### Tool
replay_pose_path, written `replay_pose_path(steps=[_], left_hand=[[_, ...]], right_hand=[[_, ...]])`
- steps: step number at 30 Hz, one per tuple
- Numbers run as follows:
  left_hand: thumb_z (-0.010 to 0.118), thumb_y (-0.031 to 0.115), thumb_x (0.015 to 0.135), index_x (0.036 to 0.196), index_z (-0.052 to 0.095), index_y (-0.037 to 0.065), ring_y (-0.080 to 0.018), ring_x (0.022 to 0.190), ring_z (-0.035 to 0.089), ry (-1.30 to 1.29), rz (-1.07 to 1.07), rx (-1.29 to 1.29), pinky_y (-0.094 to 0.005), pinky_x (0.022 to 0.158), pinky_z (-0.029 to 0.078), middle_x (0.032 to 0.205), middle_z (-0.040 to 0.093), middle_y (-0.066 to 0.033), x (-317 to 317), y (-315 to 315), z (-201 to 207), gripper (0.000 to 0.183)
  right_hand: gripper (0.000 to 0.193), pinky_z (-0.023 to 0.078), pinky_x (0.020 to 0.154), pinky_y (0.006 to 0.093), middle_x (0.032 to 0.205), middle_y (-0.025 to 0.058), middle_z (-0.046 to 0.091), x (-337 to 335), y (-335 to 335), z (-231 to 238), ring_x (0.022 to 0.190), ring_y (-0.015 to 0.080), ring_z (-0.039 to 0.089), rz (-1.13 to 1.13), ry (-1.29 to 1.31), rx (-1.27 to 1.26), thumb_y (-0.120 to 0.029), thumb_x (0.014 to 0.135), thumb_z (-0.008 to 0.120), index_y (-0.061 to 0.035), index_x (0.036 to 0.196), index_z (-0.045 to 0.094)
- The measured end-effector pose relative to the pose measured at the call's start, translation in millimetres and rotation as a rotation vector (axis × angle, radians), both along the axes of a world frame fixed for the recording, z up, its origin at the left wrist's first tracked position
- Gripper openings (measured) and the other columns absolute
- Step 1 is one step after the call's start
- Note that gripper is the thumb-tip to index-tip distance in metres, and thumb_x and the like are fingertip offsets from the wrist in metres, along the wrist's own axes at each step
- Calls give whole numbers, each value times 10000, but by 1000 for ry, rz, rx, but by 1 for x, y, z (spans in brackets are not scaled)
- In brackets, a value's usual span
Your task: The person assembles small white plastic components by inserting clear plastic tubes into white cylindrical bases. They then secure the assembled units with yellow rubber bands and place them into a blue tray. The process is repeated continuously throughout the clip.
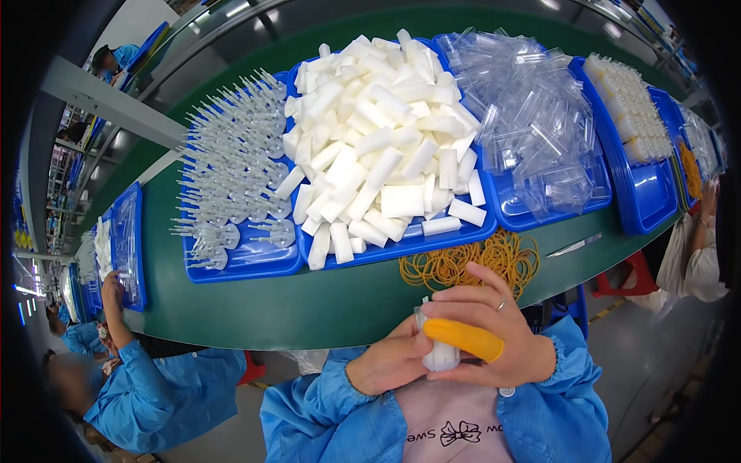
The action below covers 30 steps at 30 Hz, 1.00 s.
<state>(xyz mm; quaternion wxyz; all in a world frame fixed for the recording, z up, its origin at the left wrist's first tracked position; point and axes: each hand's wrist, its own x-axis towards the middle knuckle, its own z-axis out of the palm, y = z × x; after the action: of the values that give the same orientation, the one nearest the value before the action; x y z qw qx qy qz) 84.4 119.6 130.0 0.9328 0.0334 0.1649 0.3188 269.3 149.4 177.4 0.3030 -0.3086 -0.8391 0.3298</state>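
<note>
Fingers [463,305] of the right hand [494,339] curl narrowly over the top of a small white bundle [441,353], the thumb wearing a yellow finger cot [461,339] laid across its front. The left hand [390,363] cups the same bundle from nine o'clock, fingers closed under it, so both hands grip it close to the chest.

The bundle sits at the centre of the two hands, mostly hidden; only a pale strip shows between them. It could slide out downward if either grip loosens, since nothing but the lap lies below. A rubber band could also snap off: the heap of yellow rubber bands [471,262] lies at twelve o'clock on the green table [255,309], just before the blue tray [401,243] of white pieces [378,139].
</note>
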Motion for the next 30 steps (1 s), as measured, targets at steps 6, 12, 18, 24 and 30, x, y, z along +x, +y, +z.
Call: replay_pose_path(steps=[6,12,18,24,30], left_hand=[[710,280,804,1353,330,65,-212,954,547,-78,165,39,-344,825,485,999,517,-89,-3,3,-1,701],[736,172,740,1301,387,56,-160,612,514,422,440,344,-268,505,441,724,474,-32,-23,18,25,670],[743,36,711,1292,411,11,-87,639,523,810,390,678,-200,581,429,737,553,-48,-37,17,18,669],[804,75,680,1185,476,15,-67,658,532,865,178,772,-207,596,424,767,582,-26,0,17,13,605],[744,224,714,936,527,73,-307,774,627,1162,-130,1232,-337,687,505,889,625,-109,8,13,23,345]], right_hand=[[583,338,1018,438,1284,119,497,-1,24,9,1192,292,470,-29,151,-181,-252,664,769,-66,1184,581],[250,371,759,389,919,43,550,3,36,-18,888,242,495,-463,-222,144,-174,650,758,-68,854,658],[161,324,713,374,792,28,516,-8,34,-33,772,230,469,-506,-247,242,-144,653,742,-84,757,633],[155,365,707,355,834,53,564,-7,27,-12,759,239,506,-374,41,-28,-135,714,715,-73,825,625],[126,418,541,278,769,65,569,23,11,5,588,132,530,-74,819,-1199,-161,853,599,-37,841,584]])
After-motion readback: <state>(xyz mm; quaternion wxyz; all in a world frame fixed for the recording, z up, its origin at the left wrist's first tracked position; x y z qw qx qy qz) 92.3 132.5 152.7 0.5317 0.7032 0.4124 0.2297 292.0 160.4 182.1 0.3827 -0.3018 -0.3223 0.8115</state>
